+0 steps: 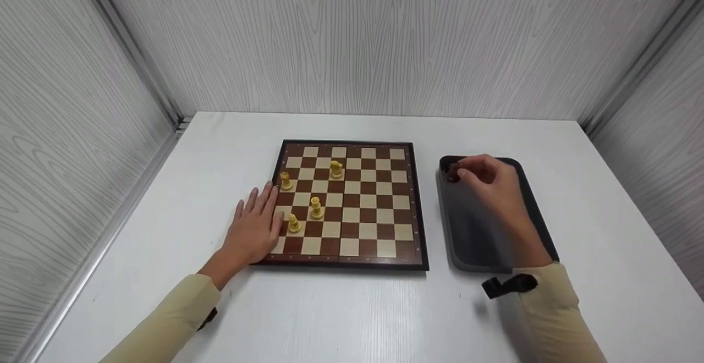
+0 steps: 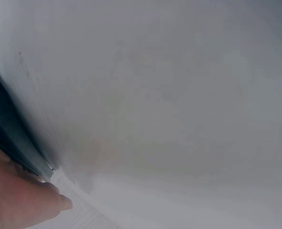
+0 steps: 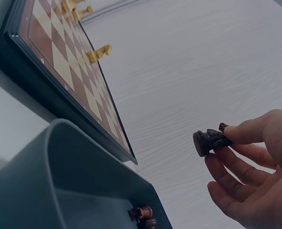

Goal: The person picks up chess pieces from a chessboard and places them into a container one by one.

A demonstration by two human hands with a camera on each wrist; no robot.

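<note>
Four yellow chessmen (image 1: 316,209) stand on the board (image 1: 383,216), dark ones (image 3: 143,213) remaining in my three-o'clock tray (image 1: 467,231), right hand (image 1: 499,192) pinching another piece (image 3: 207,142) (left hand (image 1: 254,230) flat, empty).

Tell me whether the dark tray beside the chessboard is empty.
Not empty: the right wrist view shows small dark chess pieces inside the tray, on its floor.

White table (image 1: 352,308), faint streaky grain, pale sheen along the near part. Directly on it, left of centre, a chessboard (image 1: 377,201) lies flat, brown and cream squares up, dark rim. To its right, a dark grey round-cornered tray (image 1: 467,231), open side up, bare white strip between them.
</note>
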